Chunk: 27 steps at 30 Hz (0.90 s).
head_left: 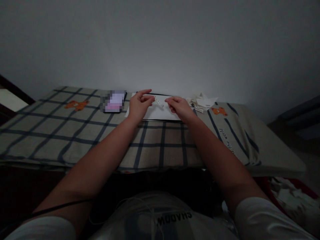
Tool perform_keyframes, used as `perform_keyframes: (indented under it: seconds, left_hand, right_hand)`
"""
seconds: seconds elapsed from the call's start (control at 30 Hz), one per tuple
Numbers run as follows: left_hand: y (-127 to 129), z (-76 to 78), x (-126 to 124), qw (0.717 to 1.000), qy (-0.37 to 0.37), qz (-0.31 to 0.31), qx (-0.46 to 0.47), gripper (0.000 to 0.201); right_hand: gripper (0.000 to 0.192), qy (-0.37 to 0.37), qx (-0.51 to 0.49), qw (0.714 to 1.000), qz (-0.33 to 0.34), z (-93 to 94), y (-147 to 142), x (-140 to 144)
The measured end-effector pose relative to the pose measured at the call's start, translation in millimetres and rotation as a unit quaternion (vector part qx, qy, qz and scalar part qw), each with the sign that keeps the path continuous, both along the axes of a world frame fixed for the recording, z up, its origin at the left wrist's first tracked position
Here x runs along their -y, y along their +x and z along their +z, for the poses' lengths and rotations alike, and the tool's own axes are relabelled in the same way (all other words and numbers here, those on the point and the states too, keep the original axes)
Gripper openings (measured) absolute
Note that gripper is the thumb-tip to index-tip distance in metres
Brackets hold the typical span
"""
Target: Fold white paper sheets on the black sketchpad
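There it was, right at the centre: a small, narrow white strip with dark specks along it point(158, 102), slanting down toward your right, in the air or just on the paper beneath, the view did not settle which. Your left hand point(138, 105) had one end of it, thumb and a fingertip closed in a pinch, while another finger stretched out above, clear of the strip. And across from it, your right hand point(180, 106)! Its fingertips were drawn tightly together, just beside the strip's free end and apart from it; whether they pinched anything thin, you could not tell from here.

Below both hands lay a flat, rectangular white paper sheet point(161, 114), a dark edge showing along its near and far sides. Just beyond your right hand sat a loose heap of off-white paper scraps point(203, 102), corners poking every way. Over on your left, near the sheet, a dark-rimmed rectangular phone point(115, 102) lay face up, its picture broken into coarse squares.

All of that rested on the bench, under a beige cloth with dark blue checks point(152, 153) and orange bear prints point(77, 105). Behind rose a plain grey wall point(160, 43); low at right, crumpled whitish material point(295, 200) filled a red-rimmed container point(308, 189).
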<state>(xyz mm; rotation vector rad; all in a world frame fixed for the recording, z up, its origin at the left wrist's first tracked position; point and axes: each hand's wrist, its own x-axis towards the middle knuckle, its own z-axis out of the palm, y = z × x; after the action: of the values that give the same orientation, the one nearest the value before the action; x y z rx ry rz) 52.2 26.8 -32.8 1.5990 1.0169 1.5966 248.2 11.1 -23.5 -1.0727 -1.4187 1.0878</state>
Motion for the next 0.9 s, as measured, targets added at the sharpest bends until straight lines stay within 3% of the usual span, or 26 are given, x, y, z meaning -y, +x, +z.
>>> perform_keyframes:
  seconds: [0.07,0.3,0.9]
  left_hand:
    - [-2.5,2.0,-1.1,0.999,-0.023,-0.002,0.026,0.047]
    - [-3.4,5.5,-2.3,0.994,-0.086,-0.015,0.068,0.047]
    - [-1.7,6.4,-4.7,0.985,-0.129,-0.037,0.11,0.047]
  right_hand:
    - [0.024,0.0,0.023,1.0,-0.013,1.0,-0.1,0.7]
    - [0.024,-0.032,0.057,0.996,0.059,-2.1,-2.0,3.1]
    - [0.011,-0.055,0.003,0.998,0.021,-6.3,0.3,-2.7]
